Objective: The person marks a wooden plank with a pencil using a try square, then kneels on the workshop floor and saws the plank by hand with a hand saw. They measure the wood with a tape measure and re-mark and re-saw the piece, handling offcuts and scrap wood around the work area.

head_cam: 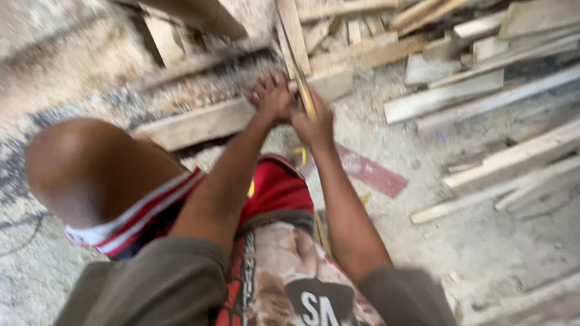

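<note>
Both hands on a thin wooden strip, amid scattered timber.

From the head view, blurred: the left hand [272, 97] and right hand [313, 121] are wrapped around a narrow wooden strip [294, 54] that angles upward, above a plank [199, 124] on the dusty floor [497, 240].

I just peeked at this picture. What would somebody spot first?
Probably the two hands in the middle: the left hand and the right hand both close around a thin wooden stick that points up and away. Behind them, a jumble of pale planks lies across the dusty floor on the right. The picture is blurry.
</note>
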